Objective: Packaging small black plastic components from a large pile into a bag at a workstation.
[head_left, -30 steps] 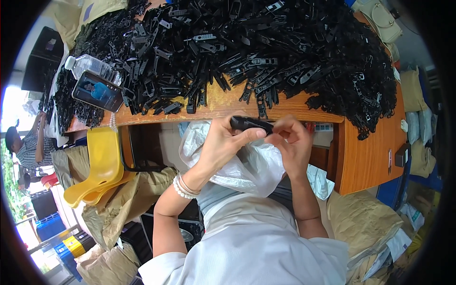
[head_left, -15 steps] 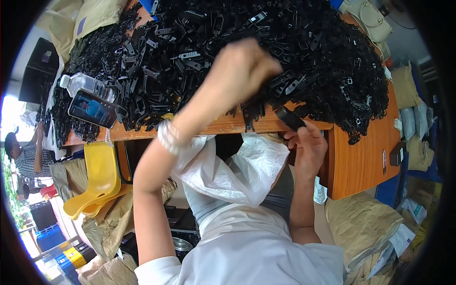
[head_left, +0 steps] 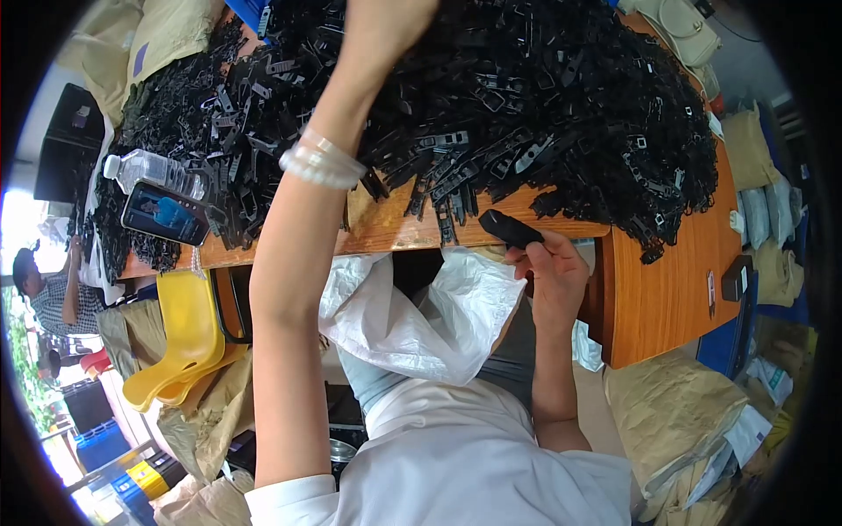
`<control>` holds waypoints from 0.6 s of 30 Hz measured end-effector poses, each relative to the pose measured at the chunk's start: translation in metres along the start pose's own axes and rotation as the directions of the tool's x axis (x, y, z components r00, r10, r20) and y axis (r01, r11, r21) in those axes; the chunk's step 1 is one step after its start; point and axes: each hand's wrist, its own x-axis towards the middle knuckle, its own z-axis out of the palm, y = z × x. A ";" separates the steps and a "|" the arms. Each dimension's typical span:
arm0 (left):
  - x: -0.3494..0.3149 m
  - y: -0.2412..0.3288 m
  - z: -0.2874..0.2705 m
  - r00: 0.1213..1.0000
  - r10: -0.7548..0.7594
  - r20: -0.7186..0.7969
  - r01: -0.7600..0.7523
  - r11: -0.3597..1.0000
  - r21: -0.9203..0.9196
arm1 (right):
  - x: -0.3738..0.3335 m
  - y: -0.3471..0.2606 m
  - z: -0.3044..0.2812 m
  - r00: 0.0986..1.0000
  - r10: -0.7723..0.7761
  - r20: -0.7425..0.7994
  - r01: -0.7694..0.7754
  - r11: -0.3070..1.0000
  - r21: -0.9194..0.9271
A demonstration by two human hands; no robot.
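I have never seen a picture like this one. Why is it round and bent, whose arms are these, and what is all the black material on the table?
There is no machine here. The camera sits on a person's head and looks down, and its very wide lens bends straight edges. The two arms rising from the lower edge belong to that person.

The left hand reaches far forward into a big pile of small black plastic parts that covers most of the wooden table. A pale bracelet is on that wrist. The right hand stays near the table's front edge and holds one black part.

A white plastic bag hangs open below the edge, over the person's lap. At the left, a water bottle and a phone lie on the pile. A yellow chair stands beside the table, and another person sits far left.
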 end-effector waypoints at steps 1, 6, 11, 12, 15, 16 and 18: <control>-0.011 -0.005 -0.010 0.990 -0.110 0.094 0.134 0.938 -0.319 | 0.001 0.001 0.004 1.000 0.005 0.002 -0.005 1.000 0.003; -0.119 0.005 -0.031 0.739 -0.246 0.627 0.601 0.661 -0.449 | 0.002 -0.004 0.009 0.987 -0.094 0.132 0.081 0.992 0.101; -0.184 0.003 -0.041 0.582 -0.417 0.698 0.800 0.451 -0.396 | -0.001 -0.015 0.017 0.930 -0.109 0.351 0.119 0.993 -0.008; -0.189 0.003 -0.044 0.582 -0.420 0.697 0.800 0.449 -0.398 | -0.001 -0.016 0.019 0.914 -0.115 0.390 0.153 0.986 -0.067; -0.198 -0.004 -0.054 0.620 -0.360 0.697 0.639 0.747 -0.184 | -0.007 -0.014 0.025 0.920 -0.140 0.365 0.203 0.970 -0.138; -0.200 -0.001 -0.055 0.622 -0.361 0.695 0.640 0.746 -0.185 | -0.009 -0.013 0.028 0.919 -0.139 0.368 0.202 0.969 -0.139; -0.204 0.016 -0.059 0.648 -0.365 0.668 0.624 0.758 -0.191 | -0.015 -0.010 0.031 0.937 -0.182 0.298 0.237 0.958 -0.161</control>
